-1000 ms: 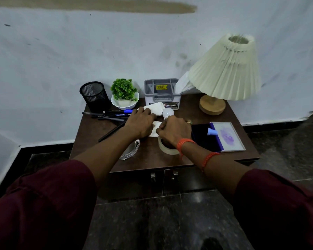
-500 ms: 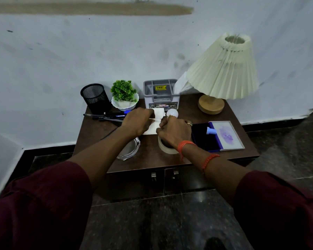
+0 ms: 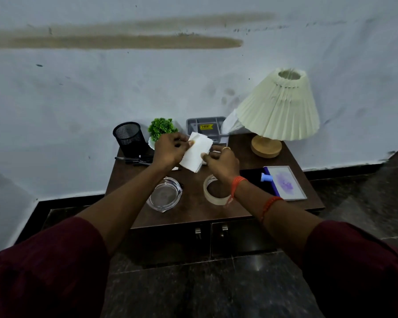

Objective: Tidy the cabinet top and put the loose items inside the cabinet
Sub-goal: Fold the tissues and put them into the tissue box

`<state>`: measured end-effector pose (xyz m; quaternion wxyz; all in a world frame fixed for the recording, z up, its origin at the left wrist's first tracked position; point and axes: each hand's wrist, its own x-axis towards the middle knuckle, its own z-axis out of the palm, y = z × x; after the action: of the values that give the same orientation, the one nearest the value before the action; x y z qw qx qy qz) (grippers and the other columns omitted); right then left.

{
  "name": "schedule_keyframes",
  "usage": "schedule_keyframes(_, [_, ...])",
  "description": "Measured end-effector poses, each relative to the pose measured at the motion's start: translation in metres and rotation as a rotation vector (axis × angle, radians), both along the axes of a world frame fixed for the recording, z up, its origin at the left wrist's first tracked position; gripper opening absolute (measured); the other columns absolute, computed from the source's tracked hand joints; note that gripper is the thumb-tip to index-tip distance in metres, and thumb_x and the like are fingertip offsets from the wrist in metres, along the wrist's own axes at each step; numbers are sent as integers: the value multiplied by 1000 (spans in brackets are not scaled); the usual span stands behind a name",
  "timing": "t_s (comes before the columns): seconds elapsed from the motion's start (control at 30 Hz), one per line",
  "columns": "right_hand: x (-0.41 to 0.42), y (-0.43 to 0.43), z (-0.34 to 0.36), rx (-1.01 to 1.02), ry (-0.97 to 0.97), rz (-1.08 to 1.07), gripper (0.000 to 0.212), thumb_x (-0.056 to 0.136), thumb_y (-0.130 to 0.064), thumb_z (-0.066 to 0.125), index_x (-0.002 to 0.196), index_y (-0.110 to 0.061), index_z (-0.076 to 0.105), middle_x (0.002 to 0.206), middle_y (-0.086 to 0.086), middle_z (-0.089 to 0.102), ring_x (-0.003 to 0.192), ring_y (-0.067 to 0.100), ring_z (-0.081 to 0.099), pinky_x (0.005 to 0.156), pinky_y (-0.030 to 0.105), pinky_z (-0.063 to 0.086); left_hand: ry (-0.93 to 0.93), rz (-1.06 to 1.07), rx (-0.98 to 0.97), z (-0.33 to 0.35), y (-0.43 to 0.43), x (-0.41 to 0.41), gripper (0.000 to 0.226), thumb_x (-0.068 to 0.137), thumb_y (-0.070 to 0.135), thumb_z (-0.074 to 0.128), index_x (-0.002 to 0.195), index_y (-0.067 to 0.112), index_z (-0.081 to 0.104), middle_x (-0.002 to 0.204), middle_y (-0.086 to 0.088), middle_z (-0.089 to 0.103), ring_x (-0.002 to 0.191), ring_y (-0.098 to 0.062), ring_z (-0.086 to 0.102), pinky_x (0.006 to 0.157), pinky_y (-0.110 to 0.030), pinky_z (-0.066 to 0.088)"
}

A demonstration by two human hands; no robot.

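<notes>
My left fingers (image 3: 189, 143): pinched on the upper left corner of the folded white tissue (image 3: 196, 152).
My right fingers (image 3: 203, 156): pinched on the tissue's right edge, a ring on one of them.
Left hand (image 3: 169, 150): raised above the back of the tabletop (image 3: 193, 210), in front of the small green plant (image 3: 161, 129).
Right hand (image 3: 221, 162): just right of the tissue, orange threads at the wrist.
Tissue: held between both hands, clear of the tabletop, tilted.
Below my hands: a tape roll (image 3: 213, 191) partly under my right wrist; a glass ashtray (image 3: 164, 196) to its left.
Left rear: black mesh cup (image 3: 129, 137), pens (image 3: 133, 159) lying before it.
Rear middle: grey organiser box (image 3: 205, 128).
Right: lamp (image 3: 278, 109) on a wooden base; an open stamp pad (image 3: 283, 182) near the front edge.
Cabinet doors (image 3: 211, 239): both closed.
</notes>
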<state>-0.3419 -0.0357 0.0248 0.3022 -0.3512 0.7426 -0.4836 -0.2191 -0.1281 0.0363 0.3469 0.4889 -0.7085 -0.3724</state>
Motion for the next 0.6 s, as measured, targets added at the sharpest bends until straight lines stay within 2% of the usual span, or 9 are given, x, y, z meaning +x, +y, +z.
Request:
schedule_keyframes(0.03, [1,-2,2,-12,-50,5,42,87,-19,71,125,-5,62,120,11,69,112,22,64,72,5,39,29,-1,17,-1,-1,0,19,83,20,74,96,6,71,96,-14,73,88,-25,69,79,-37,57])
schedule_keyframes(0.07, [3,-4,3,-24,-74,8,40,87,-18,70,124,-4,63,119,11,69,111,22,65,76,8,43,51,-3,30,-1,0,1,17,83,20,74,93,7,71,95,-16,73,89,-26,70,79,-40,58])
schedule_keyframes(0.13, [4,-10,2,-34,-66,-1,38,85,-20,72,120,-5,66,114,12,71,107,24,68,92,27,52,77,-8,48,-2,0,2,16,82,20,75,91,8,71,94,-16,74,85,-25,70,79,-42,58])
schedule_keyframes(0.17, [4,-14,2,-31,-55,-9,38,84,-21,74,118,-6,68,112,12,72,103,25,69,93,36,54,85,-9,53,-3,0,2,16,82,20,75,91,7,71,93,-16,74,83,-23,70,78,-41,58])
schedule_keyframes(0.23, [3,-20,2,-14,-15,-30,38,82,-24,75,115,-5,70,109,13,73,98,26,70,90,42,56,88,-13,55,-4,-1,2,17,82,20,75,92,6,72,93,-16,74,80,-20,68,78,-40,58])
schedule_keyframes(0.3, [-1,-24,5,-3,42,-30,38,81,-26,75,113,-7,70,107,13,74,98,26,70,89,42,56,94,-17,66,-4,-2,2,17,82,20,75,92,7,72,91,-14,74,81,-20,69,79,-41,59])
schedule_keyframes(0.4, [-11,-26,14,-2,191,47,41,81,-27,74,118,-10,69,110,11,73,104,23,68,94,35,53,106,-18,90,-3,-6,0,21,82,23,75,94,7,71,90,-13,74,84,-24,71,76,-44,60])
schedule_keyframes(0.53, [-25,-34,32,-4,467,143,38,82,-34,69,115,-14,69,109,7,72,104,25,66,86,33,52,133,-40,77,0,-13,-4,29,79,24,78,98,2,72,88,-14,75,82,-25,73,76,-44,61])
schedule_keyframes(0.6, [-31,-40,40,-6,556,162,38,82,-37,67,116,-19,69,113,3,70,107,24,64,88,33,51,137,-54,52,6,-16,-7,26,78,22,79,95,2,73,86,-13,75,78,-21,74,72,-40,62])
